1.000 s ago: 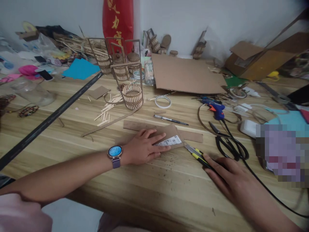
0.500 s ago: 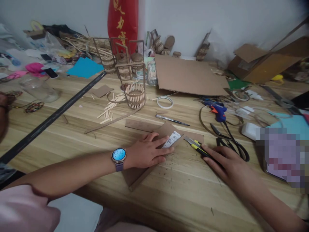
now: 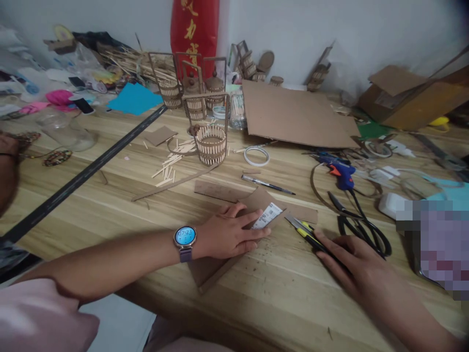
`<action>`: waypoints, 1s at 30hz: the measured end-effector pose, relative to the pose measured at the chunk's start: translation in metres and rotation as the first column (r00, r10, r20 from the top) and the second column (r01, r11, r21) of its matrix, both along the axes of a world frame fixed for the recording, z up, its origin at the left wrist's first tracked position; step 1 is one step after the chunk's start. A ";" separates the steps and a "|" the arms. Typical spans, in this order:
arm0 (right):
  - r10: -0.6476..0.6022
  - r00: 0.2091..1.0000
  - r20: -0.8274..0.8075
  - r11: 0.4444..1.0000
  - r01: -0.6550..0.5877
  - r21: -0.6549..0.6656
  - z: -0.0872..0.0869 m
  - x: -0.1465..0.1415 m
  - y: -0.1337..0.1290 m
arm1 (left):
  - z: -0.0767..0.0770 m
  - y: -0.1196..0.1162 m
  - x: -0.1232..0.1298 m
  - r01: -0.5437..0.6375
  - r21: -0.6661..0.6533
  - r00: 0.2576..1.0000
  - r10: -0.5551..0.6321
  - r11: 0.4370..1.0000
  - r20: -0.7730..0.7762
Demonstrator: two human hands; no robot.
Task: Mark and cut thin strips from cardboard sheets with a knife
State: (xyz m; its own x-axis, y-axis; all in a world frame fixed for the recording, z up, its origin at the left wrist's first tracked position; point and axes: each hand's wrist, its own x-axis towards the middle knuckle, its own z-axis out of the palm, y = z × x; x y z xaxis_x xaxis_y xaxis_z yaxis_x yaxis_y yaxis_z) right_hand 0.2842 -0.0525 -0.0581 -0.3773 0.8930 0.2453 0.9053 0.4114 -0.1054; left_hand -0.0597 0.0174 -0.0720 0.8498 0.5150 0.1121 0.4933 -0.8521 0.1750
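My left hand (image 3: 230,233) lies flat with spread fingers on a piece of brown cardboard (image 3: 212,275), pressing it to the wooden table. Between and beyond those fingers a white printed label (image 3: 269,215) shows on the cardboard. A yellow and black utility knife (image 3: 306,233) is gripped in my right hand (image 3: 353,259), low over the table. Its blade points up and left, close to the cardboard's right corner. Under that corner, a cardboard strip (image 3: 216,190) runs out to both sides. Small dark crumbs are scattered on the wood below the cardboard.
Beyond my hands lie a pen (image 3: 268,185), a tape roll (image 3: 256,156) and a small stick basket (image 3: 211,145) beside loose sticks. Scissors (image 3: 361,227) and a blue glue gun (image 3: 340,172) are at right. A large cardboard sheet (image 3: 296,117) sits behind. Another person's hand (image 3: 8,146) is at far left.
The whole scene has shifted slightly right in the picture as the head turned. My left hand stays on the cardboard and my right hand keeps the knife close to the same spot.
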 end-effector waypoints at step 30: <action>0.068 0.984 0.163 0.983 -0.093 0.157 0.000 -0.007 0.000 | 0.005 -0.001 0.002 0.008 -0.014 0.999 -0.008 1.000 -0.036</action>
State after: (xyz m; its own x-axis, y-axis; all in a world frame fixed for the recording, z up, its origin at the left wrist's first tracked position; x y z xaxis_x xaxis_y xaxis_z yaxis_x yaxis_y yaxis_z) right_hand 0.2769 -0.0522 -0.0578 -0.4914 0.8110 0.3174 0.8685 0.4836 0.1089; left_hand -0.0578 0.0168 -0.0671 0.8572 0.5095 0.0747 0.4926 -0.8537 0.1691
